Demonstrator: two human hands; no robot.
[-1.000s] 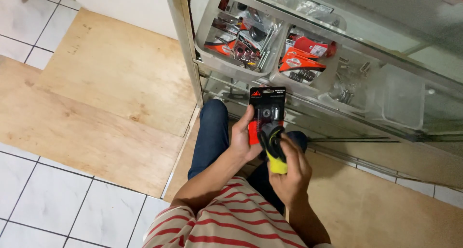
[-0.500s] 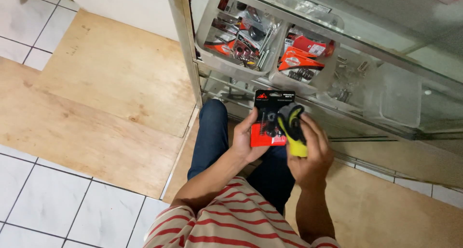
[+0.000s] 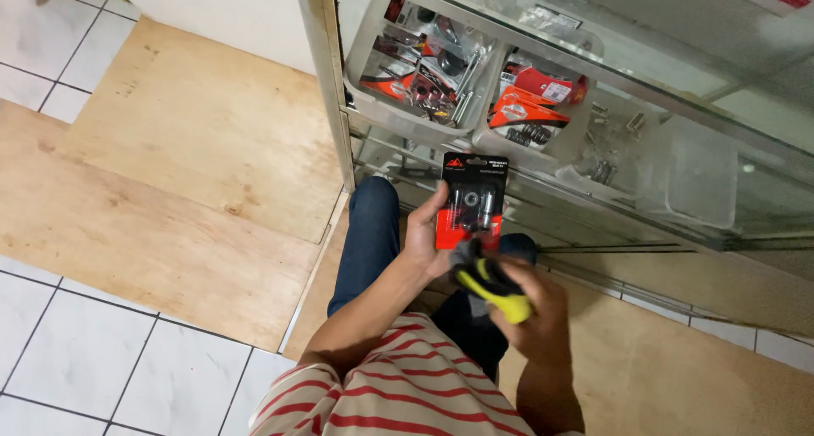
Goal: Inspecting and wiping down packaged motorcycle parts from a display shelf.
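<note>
The floor (image 3: 170,190) is pale wooden boards laid over white tiles, and a glass display cabinet (image 3: 593,105) with a metal frame stands along its far edge. Everything else is placed from this cabinet. On its shelf, behind the glass, two clear plastic trays (image 3: 398,105) hold small packaged parts in red and black, with loose metal pieces to their right.

In front of the cabinet a person in a red-and-white striped shirt (image 3: 407,385) and blue jeans (image 3: 369,232) crouches on the boards.

The left hand (image 3: 424,237) grips a red and black blister pack (image 3: 471,200) by its lower left edge, holding it upright just in front of the cabinet's lower shelf, its small metal parts facing the camera. The right hand (image 3: 530,304) is closed around a yellow and black tool (image 3: 492,285), whose dark tip sits at the pack's bottom edge, apparently touching it.

The work seems to be opening or marking the pack. To do it well, I would judge that the left hand should hold the card steady with fingers away from the tip, and the tool should press lightly along the edge, not into the parts.
</note>
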